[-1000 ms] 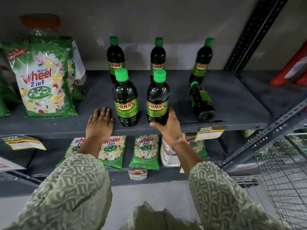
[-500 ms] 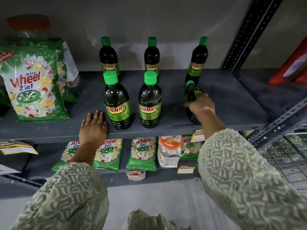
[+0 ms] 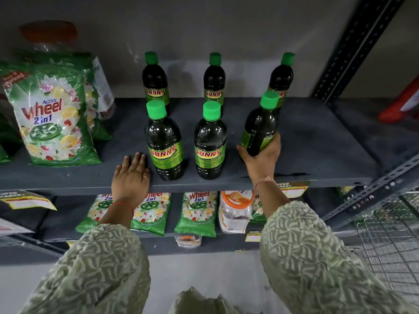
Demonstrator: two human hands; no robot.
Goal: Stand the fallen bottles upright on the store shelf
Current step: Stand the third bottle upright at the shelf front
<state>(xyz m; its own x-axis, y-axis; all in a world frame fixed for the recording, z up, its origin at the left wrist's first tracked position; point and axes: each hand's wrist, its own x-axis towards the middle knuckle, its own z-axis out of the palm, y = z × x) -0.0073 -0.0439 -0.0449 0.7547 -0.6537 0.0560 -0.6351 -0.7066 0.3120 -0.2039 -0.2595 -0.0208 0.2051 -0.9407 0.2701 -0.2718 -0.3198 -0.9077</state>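
The right hand [image 3: 260, 159] wraps its fingers [image 3: 275, 141] around the base of a dark bottle [image 3: 259, 130] with green cap, slightly tilted; the left hand [image 3: 131, 175] lies flat and open on the shelf [image 3: 317, 155].

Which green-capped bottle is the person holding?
The front-row bottle on the right. The right hand wraps its lower part and it leans a little, label turned sideways. The other five stand untouched.

Glossy dark plastic bottles [image 3: 210, 141], matt grey metal shelf [image 3: 317, 141], shiny plastic detergent bags [image 3: 52, 118], patterned cloth sleeves [image 3: 317, 257]
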